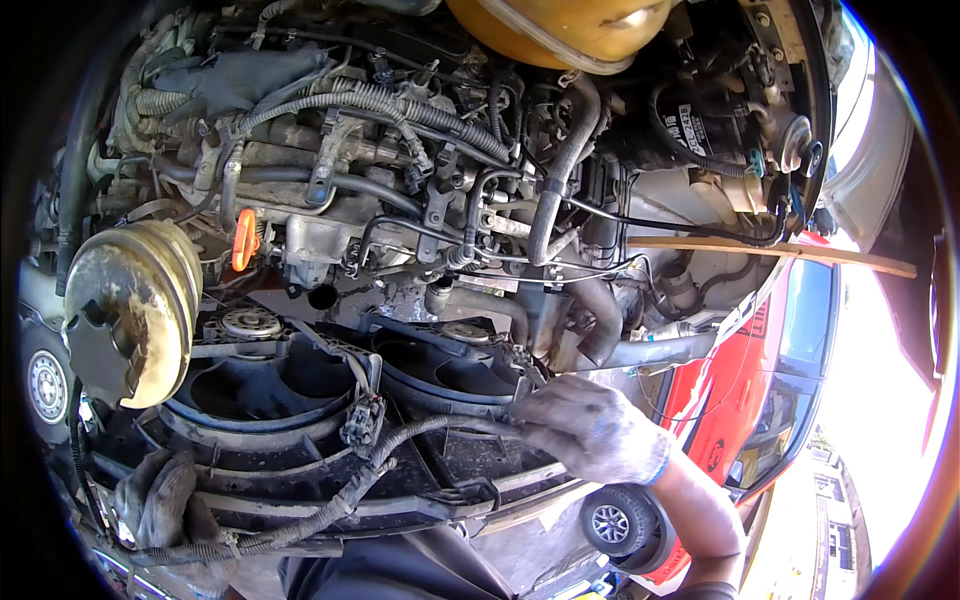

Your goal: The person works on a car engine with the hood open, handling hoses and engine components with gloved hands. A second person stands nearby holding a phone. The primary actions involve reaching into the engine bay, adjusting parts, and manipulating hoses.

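Observation:
A black radiator fan assembly (290,435) with two round fan openings lies across the lower part of the engine bay. Along its near side runs a corrugated wiring harness (345,497), with a dark connector (362,420) by the left fan. My left hand (165,505), in a dirty grey glove, curls its fingers over the assembly's left end, beside the harness. In a whiter glove, my right hand (595,430) is closed at the assembly's right end, where the harness runs under the fingers. The fingertips are partly hidden there.
Beyond the fans sits the engine (330,190) with hoses and an orange dipstick handle (244,240). A worn round canister (135,310) stands at left, a yellow dome (560,30) at the top. A wooden strip (850,256) crosses at right, near a red vehicle (740,370).

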The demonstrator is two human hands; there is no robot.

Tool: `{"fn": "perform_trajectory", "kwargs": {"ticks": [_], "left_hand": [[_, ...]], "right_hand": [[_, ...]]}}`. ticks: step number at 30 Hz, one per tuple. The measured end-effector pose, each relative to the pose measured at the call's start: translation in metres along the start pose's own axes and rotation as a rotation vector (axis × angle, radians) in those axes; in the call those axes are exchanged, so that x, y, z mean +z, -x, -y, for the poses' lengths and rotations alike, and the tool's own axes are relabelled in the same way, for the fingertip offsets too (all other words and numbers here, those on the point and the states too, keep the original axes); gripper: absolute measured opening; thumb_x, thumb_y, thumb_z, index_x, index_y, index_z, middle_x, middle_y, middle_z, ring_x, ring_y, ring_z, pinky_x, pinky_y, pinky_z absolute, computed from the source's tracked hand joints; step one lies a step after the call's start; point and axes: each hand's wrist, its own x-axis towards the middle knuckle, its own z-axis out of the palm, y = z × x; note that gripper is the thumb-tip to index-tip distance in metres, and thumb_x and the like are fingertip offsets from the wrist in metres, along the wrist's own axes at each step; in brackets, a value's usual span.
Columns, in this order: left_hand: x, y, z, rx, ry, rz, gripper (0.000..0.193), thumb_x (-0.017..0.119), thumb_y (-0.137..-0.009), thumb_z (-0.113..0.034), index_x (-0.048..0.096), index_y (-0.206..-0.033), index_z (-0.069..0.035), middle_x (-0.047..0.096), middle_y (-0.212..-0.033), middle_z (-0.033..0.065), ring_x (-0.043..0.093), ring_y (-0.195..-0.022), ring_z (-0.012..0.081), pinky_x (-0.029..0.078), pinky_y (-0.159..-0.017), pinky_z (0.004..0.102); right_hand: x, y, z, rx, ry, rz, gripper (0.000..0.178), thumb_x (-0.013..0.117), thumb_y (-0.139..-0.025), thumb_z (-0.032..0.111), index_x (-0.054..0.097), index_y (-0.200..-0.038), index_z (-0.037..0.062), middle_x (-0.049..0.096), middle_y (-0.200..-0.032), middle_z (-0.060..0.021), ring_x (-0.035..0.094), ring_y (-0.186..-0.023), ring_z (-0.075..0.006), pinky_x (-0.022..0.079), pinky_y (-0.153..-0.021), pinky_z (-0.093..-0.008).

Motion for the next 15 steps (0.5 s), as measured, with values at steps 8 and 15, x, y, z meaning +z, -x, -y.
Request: {"fn": "perform_trajectory", "kwargs": {"ticks": [8, 15], "left_hand": [[0.002, -0.004, -0.019, -0.146, 0.015, -0.085, 0.032, 0.069, -0.097, -0.020, 0.083, -0.118, -0.001, 0.082, -0.120, 0.0221, 0.074, -0.116, 0.0416, 0.053, -0.107, 0.0526], [0.002, -0.010, -0.025, -0.149, 0.035, -0.113, 0.034, 0.071, -0.095, -0.023, 0.085, -0.116, -0.001, 0.082, -0.119, 0.0201, 0.073, -0.118, 0.0405, 0.051, -0.110, 0.0531]], "right_hand": [[0.048, 0.012, -0.015, -0.046, -0.039, 0.062, 0.046, 0.085, -0.101, 0.024, 0.075, -0.139, 0.0013, 0.074, -0.125, -0.0180, 0.074, -0.114, -0.0398, 0.062, -0.097, -0.0486], [0.050, 0.029, -0.013, -0.037, -0.066, -0.069, 0.047, 0.093, -0.093, 0.024, 0.079, -0.131, 0.0005, 0.072, -0.118, -0.0182, 0.074, -0.108, -0.0418, 0.061, -0.094, -0.0503]]}}
